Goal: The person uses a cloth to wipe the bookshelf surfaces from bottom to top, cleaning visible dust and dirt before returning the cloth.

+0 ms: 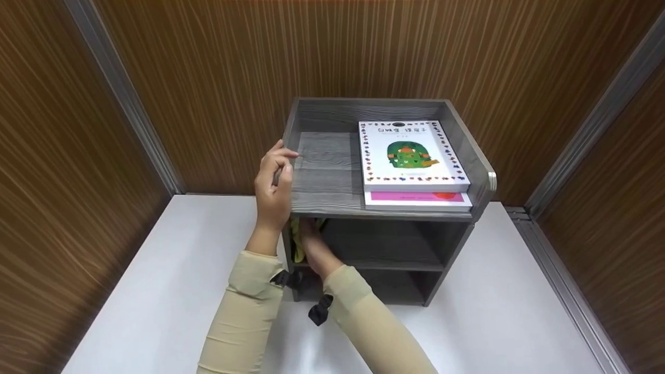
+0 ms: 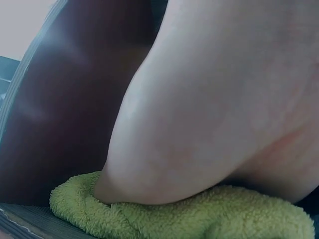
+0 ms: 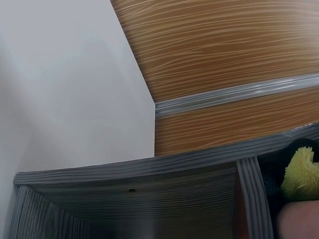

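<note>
My right hand (image 1: 317, 246) reaches into the middle compartment of a grey wooden cabinet (image 1: 384, 214), its fingers hidden. Beside it, against the left panel, is a fluffy yellow-green cloth (image 1: 297, 244). In the left wrist view this cloth (image 2: 209, 214) lies folded along the shelf, with bare skin of a hand (image 2: 199, 114) against it. A bit of the cloth (image 3: 300, 174) shows in the right wrist view too, next to a blurred finger (image 3: 299, 219). My left hand (image 1: 274, 184), fingers loosely bent, is at the cabinet's upper left edge and holds nothing.
Two books, a white one (image 1: 405, 156) over a pink-covered one (image 1: 418, 200), lie at the right of the cabinet's top tray. A shelf board (image 1: 384, 265) divides the lower compartments. The cabinet stands on a white table (image 1: 208, 228) between wood-patterned walls (image 1: 208, 62).
</note>
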Available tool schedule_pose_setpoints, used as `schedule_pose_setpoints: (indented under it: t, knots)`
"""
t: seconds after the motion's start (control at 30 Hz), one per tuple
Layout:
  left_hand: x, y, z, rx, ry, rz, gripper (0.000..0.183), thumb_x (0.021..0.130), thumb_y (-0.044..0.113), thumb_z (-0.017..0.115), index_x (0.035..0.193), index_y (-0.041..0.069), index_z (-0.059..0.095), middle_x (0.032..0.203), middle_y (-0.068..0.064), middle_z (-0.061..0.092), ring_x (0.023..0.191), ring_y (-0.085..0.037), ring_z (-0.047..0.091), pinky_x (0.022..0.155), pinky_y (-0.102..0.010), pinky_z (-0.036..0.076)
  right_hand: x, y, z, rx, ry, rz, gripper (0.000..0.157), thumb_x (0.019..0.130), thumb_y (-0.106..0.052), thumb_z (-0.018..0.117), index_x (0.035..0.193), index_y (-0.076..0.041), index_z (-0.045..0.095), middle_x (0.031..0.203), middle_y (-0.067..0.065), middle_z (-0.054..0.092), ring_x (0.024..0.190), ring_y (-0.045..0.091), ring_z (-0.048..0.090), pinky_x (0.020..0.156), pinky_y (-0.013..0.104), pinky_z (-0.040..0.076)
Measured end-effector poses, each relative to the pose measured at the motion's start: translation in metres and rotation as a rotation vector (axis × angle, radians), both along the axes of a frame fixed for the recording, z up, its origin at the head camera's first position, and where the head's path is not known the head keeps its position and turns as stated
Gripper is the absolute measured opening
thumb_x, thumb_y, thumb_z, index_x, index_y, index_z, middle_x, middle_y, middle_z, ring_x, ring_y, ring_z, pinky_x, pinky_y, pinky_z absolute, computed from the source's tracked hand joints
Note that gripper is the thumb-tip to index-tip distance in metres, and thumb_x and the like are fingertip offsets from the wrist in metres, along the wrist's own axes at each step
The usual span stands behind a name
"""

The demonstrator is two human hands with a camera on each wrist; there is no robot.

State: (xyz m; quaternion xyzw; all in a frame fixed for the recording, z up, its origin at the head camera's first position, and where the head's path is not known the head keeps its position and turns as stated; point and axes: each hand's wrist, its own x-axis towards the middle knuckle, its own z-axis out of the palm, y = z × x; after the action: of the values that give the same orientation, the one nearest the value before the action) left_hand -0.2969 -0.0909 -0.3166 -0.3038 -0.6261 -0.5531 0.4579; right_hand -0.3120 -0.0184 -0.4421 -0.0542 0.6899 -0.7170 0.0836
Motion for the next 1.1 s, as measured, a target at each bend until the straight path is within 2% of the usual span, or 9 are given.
schedule_pose_setpoints:
  t: [0.13,0.37,0.53,0.8,0.93,1.1]
  knots:
    - [0.000,-0.001,0.001,0.004,-0.006,0.006,0.010,0.079,-0.001,0.035,0.070,-0.003,0.040,0.092,-0.021,0.051,0.112,-0.039,0.033,0.095,-0.036,0.025,-0.001,-0.001,0.001,-0.009,0.017,0.008,0.073,0.079,-0.063,0.020,0.136,-0.020,0.008,0.138,-0.004,0.009,0.123,0.009,0.012,0.099,0.027,0.013]
    - [0.001,-0.002,0.002,-0.007,-0.032,0.016,0.011,0.080,0.001,0.034,0.071,-0.002,0.040,0.094,-0.020,0.051,0.113,-0.038,0.032,0.094,-0.035,0.026,-0.001,0.001,0.000,0.010,0.023,0.046,0.066,0.081,-0.060,0.020,0.135,-0.023,0.015,0.136,-0.006,0.018,0.121,0.008,0.018,0.097,0.027,0.017]
    - [0.001,-0.002,0.001,-0.001,-0.044,0.011,0.011,0.080,0.001,0.035,0.071,-0.003,0.040,0.094,-0.021,0.051,0.114,-0.037,0.032,0.095,-0.034,0.026,0.000,0.002,-0.001,0.041,0.013,0.048,0.069,0.078,-0.064,0.019,0.134,-0.024,0.015,0.135,-0.006,0.019,0.120,0.008,0.019,0.097,0.028,0.019]
    - [0.000,-0.001,0.002,0.013,-0.027,0.002,0.011,0.079,0.001,0.036,0.070,-0.004,0.039,0.093,-0.021,0.051,0.113,-0.039,0.032,0.095,-0.035,0.026,-0.001,0.001,0.001,0.027,0.020,0.026,0.071,0.078,-0.065,0.020,0.135,-0.023,0.015,0.135,-0.006,0.018,0.120,0.007,0.020,0.097,0.027,0.019]
    - [0.000,0.000,0.001,0.006,-0.030,0.001,0.011,0.079,0.001,0.035,0.070,-0.004,0.040,0.093,-0.021,0.051,0.113,-0.040,0.032,0.095,-0.035,0.026,-0.007,0.001,-0.001,-0.040,0.058,0.022,0.064,0.082,-0.059,0.022,0.131,-0.019,0.024,0.129,-0.003,0.029,0.115,0.009,0.029,0.094,0.027,0.024]
    - [0.000,0.001,0.001,-0.001,-0.036,-0.002,0.011,0.079,0.000,0.035,0.071,-0.004,0.040,0.093,-0.021,0.051,0.113,-0.039,0.032,0.095,-0.035,0.026,-0.018,0.000,-0.002,-0.060,0.089,-0.022,0.057,0.084,-0.054,0.027,0.123,-0.014,0.035,0.116,0.000,0.039,0.103,0.010,0.040,0.087,0.025,0.032]
